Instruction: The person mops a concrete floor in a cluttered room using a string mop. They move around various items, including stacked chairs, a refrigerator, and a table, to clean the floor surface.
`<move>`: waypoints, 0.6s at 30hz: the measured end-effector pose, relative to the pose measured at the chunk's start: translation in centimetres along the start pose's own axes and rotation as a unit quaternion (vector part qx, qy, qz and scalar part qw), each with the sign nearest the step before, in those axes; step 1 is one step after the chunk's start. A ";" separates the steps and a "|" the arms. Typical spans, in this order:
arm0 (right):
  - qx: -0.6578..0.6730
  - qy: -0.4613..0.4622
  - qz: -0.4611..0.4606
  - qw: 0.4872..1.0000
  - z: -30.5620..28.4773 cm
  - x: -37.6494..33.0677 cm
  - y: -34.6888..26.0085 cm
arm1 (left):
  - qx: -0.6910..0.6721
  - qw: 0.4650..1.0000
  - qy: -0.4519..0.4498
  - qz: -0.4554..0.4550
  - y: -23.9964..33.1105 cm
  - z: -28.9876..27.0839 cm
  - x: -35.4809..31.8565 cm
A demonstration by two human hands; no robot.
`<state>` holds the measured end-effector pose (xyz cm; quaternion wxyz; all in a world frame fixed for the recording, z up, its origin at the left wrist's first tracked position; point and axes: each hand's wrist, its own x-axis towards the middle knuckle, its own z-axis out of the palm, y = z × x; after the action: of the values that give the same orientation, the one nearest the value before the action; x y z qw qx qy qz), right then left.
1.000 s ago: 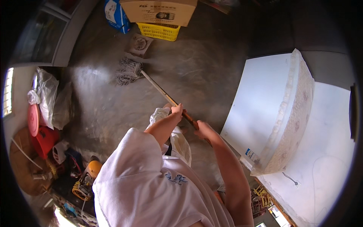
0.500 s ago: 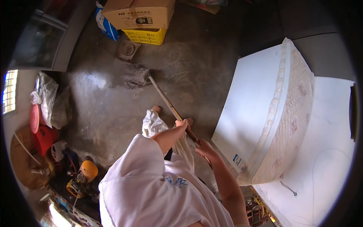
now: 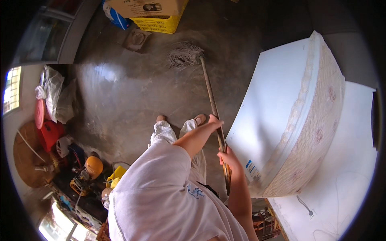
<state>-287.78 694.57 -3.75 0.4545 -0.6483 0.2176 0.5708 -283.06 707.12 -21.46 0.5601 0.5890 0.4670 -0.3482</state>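
Beside the upright mattress (image 3: 289, 116), both hands grip the mop (image 3: 209, 92).

Open wet concrete floor (image 3: 132, 92) ahead and left of mop (image 3: 185, 55). Blocked right by white mattress (image 3: 289, 116), just beside right hand (image 3: 227, 156). Yellow crate (image 3: 159, 23) and cardboard box (image 3: 144, 6) beyond; clutter along left wall.
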 end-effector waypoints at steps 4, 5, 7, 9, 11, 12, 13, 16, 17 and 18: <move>-0.059 0.015 0.057 0.997 1.6 -4.2 0.2 | 0.009 0.997 -0.052 -0.061 -1.6 0.5 -4.4; -0.086 0.017 0.089 0.992 1.9 -5.0 -0.2 | -0.006 0.996 -0.049 -0.073 -2.2 0.5 -4.9; -0.136 -0.017 0.115 0.984 2.4 -5.5 -0.9 | -0.033 0.994 -0.045 -0.096 -3.2 -0.3 -5.4; -0.185 -0.031 0.139 0.972 3.7 -5.8 -2.2 | -0.092 0.989 -0.050 -0.106 -3.5 -2.5 -6.1; -0.276 -0.044 0.158 0.947 6.2 -5.1 -4.2 | -0.136 0.984 -0.048 -0.101 -3.9 -5.6 -6.4; -0.322 -0.049 0.168 0.931 7.5 -4.8 -4.9 | -0.152 0.983 -0.046 -0.092 -4.4 -7.1 -6.3; -0.314 -0.058 0.157 0.935 9.0 -4.3 -5.4 | -0.169 0.981 -0.043 -0.085 -4.9 -8.9 -6.3; -0.282 -0.088 0.164 0.941 14.5 -4.2 -8.7 | -0.185 0.980 -0.006 -0.072 -5.4 -14.7 -6.7; -0.292 -0.085 0.176 0.936 17.2 -4.7 -10.4 | -0.202 0.977 0.005 -0.073 -5.6 -16.8 -6.7; -0.307 -0.089 0.176 0.931 19.0 -4.1 -11.3 | -0.220 0.973 0.016 -0.073 -5.9 -18.9 -6.8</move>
<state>-290.12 715.03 5.20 0.1434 -0.6540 0.1006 0.7359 -292.93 724.33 -14.61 0.6414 0.4208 0.5830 -0.2676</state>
